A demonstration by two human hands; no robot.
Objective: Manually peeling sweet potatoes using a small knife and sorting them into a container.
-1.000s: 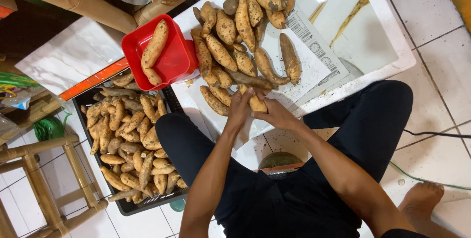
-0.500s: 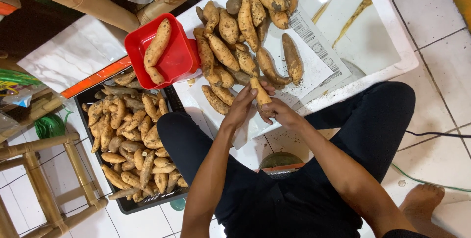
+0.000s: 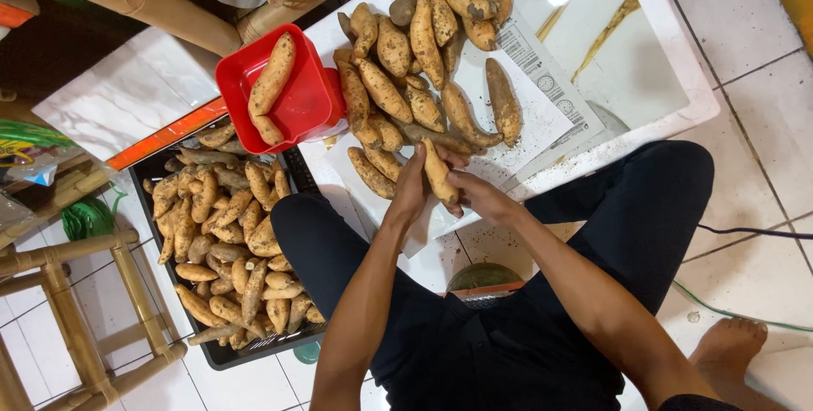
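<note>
Both hands hold one long, tapered, dusty-skinned tan sweet potato (image 3: 439, 172) upright over white paper sheets (image 3: 542, 115): left hand (image 3: 410, 189) fingers wrapped around its side, right hand (image 3: 476, 195) fingers closed on its lower end. Pile of knobbly sweet potatoes (image 3: 415, 47) just beyond; glossy red plastic square tub (image 3: 315, 98) holds two; black plastic crate (image 3: 222, 356) brims with smaller ones.

Both hands, left (image 3: 412, 195) and right (image 3: 481, 195), sit close below the sweet potato heap (image 3: 415, 55), which blocks the way ahead. Red tub (image 3: 309, 98) and full black crate (image 3: 222, 352) close off the left. Bare paper (image 3: 542, 98) and white tray (image 3: 652, 72) to the right lie open. Thighs hem in both sides.
</note>
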